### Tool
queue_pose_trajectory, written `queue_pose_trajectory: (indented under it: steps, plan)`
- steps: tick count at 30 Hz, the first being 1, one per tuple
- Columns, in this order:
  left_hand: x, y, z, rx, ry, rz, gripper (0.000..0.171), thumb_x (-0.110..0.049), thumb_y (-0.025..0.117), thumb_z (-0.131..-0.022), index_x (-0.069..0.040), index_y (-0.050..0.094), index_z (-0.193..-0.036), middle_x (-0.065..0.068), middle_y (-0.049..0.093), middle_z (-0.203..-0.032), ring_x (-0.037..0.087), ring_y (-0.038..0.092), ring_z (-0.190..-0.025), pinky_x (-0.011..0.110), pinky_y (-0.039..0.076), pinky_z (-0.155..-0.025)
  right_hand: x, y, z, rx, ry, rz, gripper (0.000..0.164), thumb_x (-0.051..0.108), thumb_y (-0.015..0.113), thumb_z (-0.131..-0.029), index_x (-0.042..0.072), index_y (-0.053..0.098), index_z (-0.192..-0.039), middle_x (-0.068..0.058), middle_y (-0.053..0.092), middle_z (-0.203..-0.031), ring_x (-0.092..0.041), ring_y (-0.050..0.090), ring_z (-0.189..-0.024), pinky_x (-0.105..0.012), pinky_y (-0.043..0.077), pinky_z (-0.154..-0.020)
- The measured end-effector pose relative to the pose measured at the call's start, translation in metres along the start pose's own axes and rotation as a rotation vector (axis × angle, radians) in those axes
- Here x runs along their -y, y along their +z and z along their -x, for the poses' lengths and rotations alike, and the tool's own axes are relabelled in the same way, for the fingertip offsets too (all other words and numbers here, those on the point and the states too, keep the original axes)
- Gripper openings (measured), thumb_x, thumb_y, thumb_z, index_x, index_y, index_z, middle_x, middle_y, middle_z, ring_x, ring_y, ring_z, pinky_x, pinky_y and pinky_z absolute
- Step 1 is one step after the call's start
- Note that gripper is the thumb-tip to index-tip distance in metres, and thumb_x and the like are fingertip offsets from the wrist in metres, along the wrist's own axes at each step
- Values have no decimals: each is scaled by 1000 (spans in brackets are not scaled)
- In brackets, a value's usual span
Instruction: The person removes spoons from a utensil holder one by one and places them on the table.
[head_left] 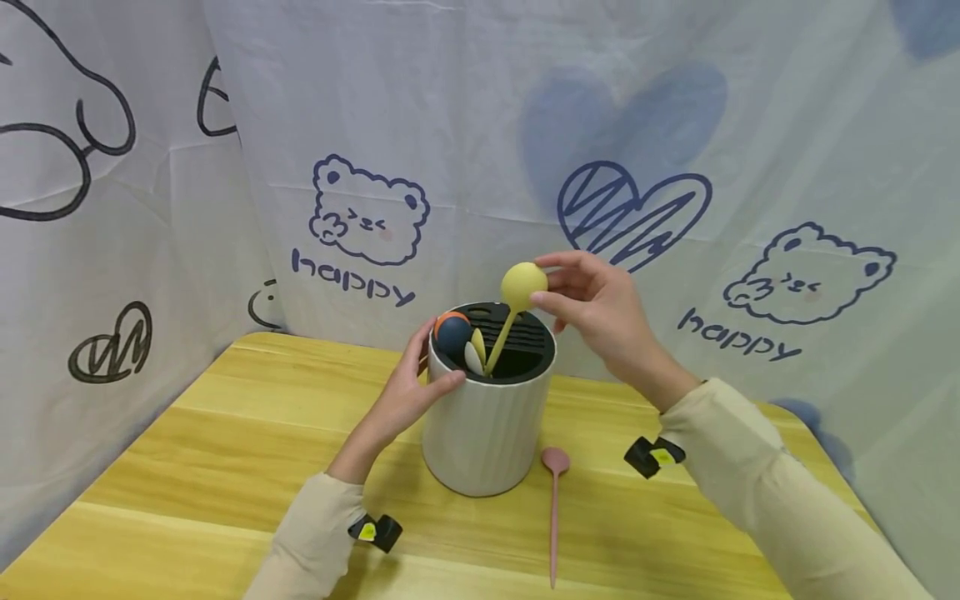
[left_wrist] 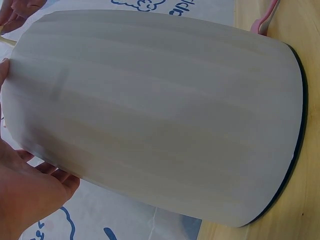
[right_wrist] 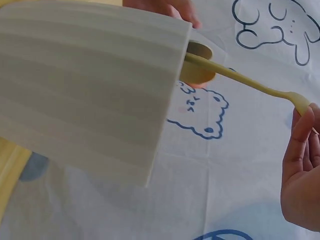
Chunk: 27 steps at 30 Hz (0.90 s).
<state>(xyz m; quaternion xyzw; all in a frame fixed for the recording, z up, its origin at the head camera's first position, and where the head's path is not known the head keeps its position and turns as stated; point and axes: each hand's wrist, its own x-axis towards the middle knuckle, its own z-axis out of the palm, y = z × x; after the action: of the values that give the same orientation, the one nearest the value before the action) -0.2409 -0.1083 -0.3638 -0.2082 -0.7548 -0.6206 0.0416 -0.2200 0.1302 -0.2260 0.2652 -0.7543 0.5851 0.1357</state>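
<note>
Slanting into white holder (head_left: 486,433), yellow spoon (head_left: 523,287)

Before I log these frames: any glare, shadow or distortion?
Head: soft shadow on the table beside the left sleeve; left wrist: white container dim and bulging, possibly lens distortion, darker near the left hand; right wrist: no strong glare on yellow utensil.

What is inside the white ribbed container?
The container holds a black slotted insert, a yellow spoon's handle pinched higher up by the right hand, a dark blue piece, an orange piece behind it, a white piece and a smaller yellow piece. Its wall hides anything lower.
</note>
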Motion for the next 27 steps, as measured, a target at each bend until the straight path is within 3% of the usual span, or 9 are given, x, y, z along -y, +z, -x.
queue_pose_trajectory:
  steps: [11,20,27]
  plan:
    - [-1,0,0,2,-5,0,90,-38,65,-85,-13,14,-155,13,15,-159,30,17,-144,48,20,-115,11,-12,-3,-54,-83,-26,36,-10,64,-86,-9,57,-121,-3,67,-97,-17,62,-76,-22,50,-55]
    - [1,1,0,3,1,5,89,-37,65,-86,-14,15,-155,12,15,-159,29,17,-144,47,19,-115,20,-17,-2,-93,-82,-54,32,-8,64,-88,-8,61,-119,-2,68,-101,-17,60,-78,-21,50,-55]
    - [3,1,-1,-4,13,11,88,-37,65,-85,-15,16,-155,11,16,-159,29,18,-144,47,20,-115,27,-22,-2,-103,-96,-75,38,-13,65,-84,-7,61,-121,-1,68,-106,-18,61,-87,-21,49,-54]
